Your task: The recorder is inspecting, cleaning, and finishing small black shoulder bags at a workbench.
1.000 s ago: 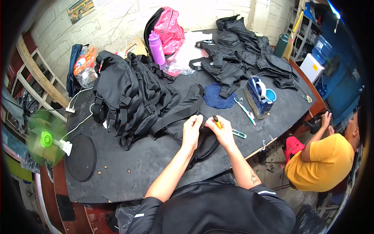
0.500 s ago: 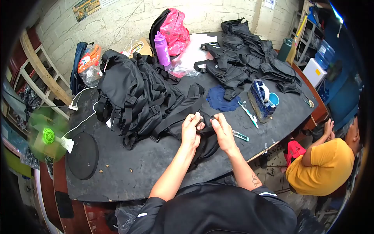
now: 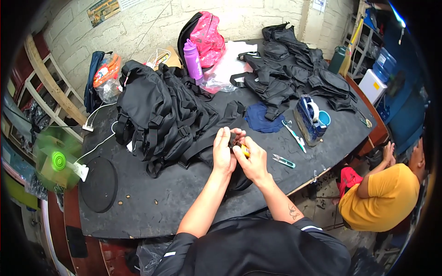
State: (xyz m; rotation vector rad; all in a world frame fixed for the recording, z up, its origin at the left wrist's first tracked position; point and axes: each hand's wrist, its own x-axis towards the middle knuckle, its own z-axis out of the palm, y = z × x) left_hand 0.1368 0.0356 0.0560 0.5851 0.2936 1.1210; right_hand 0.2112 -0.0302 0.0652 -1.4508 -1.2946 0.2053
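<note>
At the table's front middle, my hands work close together over the end of a black bag strap [image 3: 207,143]. My left hand [image 3: 223,154] is closed around a dark piece of the strap, its fingers upright and partly hiding it. In my right hand [image 3: 253,162] is a small yellow object [image 3: 245,150], mostly covered by the fingers; its kind cannot be made out. To the left the strap runs toward a heap of black backpacks [image 3: 156,110]. Thread snips [image 3: 283,161] lie just right of my right hand.
Beyond my hands are a dark blue cloth [image 3: 264,117], a white and teal tool [image 3: 294,136] and a tape dispenser [image 3: 309,119]. More black bags [image 3: 294,69] lie at the far right. A purple bottle [image 3: 192,60] stands at the back, a green fan [image 3: 58,161] at left. A person in yellow [image 3: 382,198] sits at right.
My hands have come closer together, and the yellow object now shows in my right hand. The snips, partly covered before, are now in full view.
</note>
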